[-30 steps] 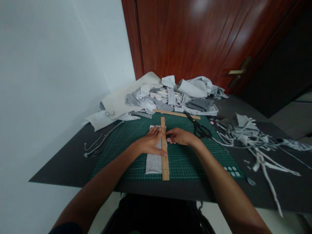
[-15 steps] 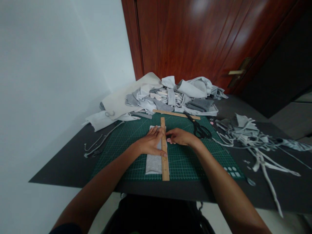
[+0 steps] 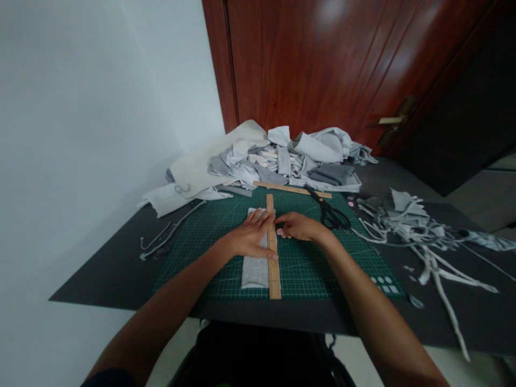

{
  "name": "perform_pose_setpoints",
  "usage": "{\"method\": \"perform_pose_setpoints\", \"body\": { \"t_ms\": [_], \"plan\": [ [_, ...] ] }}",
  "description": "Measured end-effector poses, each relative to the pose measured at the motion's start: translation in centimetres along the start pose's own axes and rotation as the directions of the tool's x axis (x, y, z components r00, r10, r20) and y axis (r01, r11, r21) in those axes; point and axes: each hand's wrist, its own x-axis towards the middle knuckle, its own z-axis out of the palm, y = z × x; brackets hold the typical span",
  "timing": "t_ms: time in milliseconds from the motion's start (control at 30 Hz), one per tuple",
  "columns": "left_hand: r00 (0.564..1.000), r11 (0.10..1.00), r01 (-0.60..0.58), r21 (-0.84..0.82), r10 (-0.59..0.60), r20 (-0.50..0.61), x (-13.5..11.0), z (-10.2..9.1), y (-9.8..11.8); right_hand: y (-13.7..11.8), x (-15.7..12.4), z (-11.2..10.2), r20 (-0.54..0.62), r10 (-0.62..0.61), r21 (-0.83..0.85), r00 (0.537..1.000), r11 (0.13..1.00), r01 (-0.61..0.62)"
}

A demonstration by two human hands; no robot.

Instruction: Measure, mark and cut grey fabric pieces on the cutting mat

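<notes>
A folded piece of light grey fabric (image 3: pixel 255 271) lies lengthwise on a green cutting mat (image 3: pixel 310 263). Along its right side runs a wooden ruler (image 3: pixel 274 277), pointing away from me. My left hand (image 3: pixel 253 235) is spread flat over both, fingertips and thumb pressing on the ruler. Close to the ruler's right edge, my right hand (image 3: pixel 299 226) is closed, thumb and forefinger together. A small pink piece (image 3: pixel 280 231) shows at its fingers, too small to identify surely. Black scissors (image 3: pixel 332 214) lie on the mat to the right of that hand.
A second wooden ruler (image 3: pixel 292 188) lies across the mat's far edge. Behind it is a heap of grey and white fabric (image 3: pixel 282 156). Fabric scraps and strips (image 3: pixel 407 215) cover the table's right side; thin cords (image 3: pixel 177 231) lie left. A wall and wooden door border the table.
Almost nothing differs. My left fingertips have shifted very slightly on the ruler, and the whole view has moved a touch.
</notes>
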Motion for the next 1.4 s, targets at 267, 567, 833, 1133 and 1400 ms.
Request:
{"method": "perform_pose_setpoints", "body": {
  "t_ms": [267, 567, 833, 1133, 1400],
  "plan": [
    [1.0, 1.0, -0.008, 0.027, 0.008, -0.006, -0.1, -0.3, 0.3, 0.4, 0.2, 0.1, -0.003, 0.002, 0.047, 1.0, 0.999, -0.002],
    [1.0, 0.999, -0.012, 0.043, 0.013, -0.026, 0.1, 0.2, 0.0, 0.7, 0.2, -0.2, -0.018, -0.029, 0.006, 0.999, 1.0, 0.029],
    [0.999, 0.998, -0.031, 0.058, 0.032, -0.022, 0.2, 0.2, -0.1, 1.0, 0.3, -0.4, -0.01, -0.012, 0.032, 1.0, 0.999, 0.013],
    [1.0, 0.998, -0.022, 0.06, 0.022, -0.005, 0.1, 0.0, 0.1, 1.0, 0.2, -0.4, -0.002, -0.017, 0.006, 1.0, 1.0, 0.017],
    [1.0, 0.999, 0.0, 0.048, -0.001, 0.002, 0.1, -0.1, 0.2, 2.0, 1.1, -0.1, -0.119, -0.044, 0.088, 0.992, 0.995, 0.054]
  ]
}}
